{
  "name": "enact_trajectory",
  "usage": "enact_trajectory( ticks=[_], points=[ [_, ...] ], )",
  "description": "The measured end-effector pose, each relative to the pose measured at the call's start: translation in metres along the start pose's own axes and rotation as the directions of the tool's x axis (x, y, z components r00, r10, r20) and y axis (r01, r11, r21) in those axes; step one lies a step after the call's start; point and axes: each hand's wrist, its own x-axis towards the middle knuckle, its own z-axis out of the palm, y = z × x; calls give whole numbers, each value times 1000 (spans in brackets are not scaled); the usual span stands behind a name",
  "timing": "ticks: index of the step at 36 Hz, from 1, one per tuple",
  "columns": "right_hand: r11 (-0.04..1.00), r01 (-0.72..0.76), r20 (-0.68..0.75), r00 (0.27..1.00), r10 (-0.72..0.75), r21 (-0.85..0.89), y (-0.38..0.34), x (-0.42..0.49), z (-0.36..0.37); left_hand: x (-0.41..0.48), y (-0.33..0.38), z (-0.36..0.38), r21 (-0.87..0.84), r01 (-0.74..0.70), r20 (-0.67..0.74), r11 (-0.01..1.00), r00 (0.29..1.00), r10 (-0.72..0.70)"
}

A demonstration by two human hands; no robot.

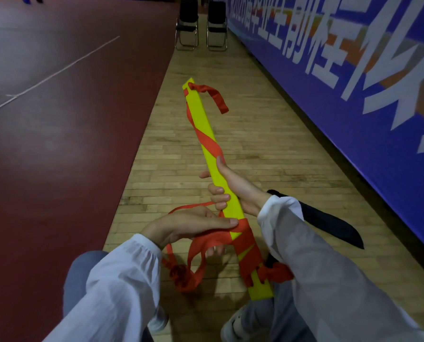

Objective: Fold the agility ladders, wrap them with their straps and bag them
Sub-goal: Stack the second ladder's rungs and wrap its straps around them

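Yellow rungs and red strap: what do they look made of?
The yellow rungs look like rigid plastic, smooth and semi-matte: straight, flat, crisp-edged, slotted near the ends. The red strap seems woven webbing, maybe nylon: flat, limp, twisting and creasing.

A strip of pale wooden floor (230,149) runs ahead of me. Dark red court flooring (58,156) with white lines lies left. A blue banner (354,124) with white characters lines my right. Two black folding chairs (187,23) stand far ahead.

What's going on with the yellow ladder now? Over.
Right hand grips yellow ladder bundle. Left hand pinches red strap, wrap half done. Nothing blocking.
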Motion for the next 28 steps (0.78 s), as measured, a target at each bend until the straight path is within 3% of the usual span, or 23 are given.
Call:
enact_trajectory(
  ticks=[8, 16, 24, 28],
  points=[
    [947, 93, -186, 970, -155, -308, 5, 8, 10, 5, 4, 4, 64, 106, -126, 992, 987, -97],
    [886, 98, -104, 981, -162, -453, 0, 7, 15, 2, -2, 5, -17, 17, -269, 1000, 963, -20],
    [889, -89, 75, 988, 136, -449, 14, 8, -31, 25, -29, -20, -124, 11, -361, 992, 931, -55],
    [745, -108, 104, 967, 232, -659, 34, 30, -51, 50, -38, -43, -187, 7, -382, 982, 921, -79]
  ],
)
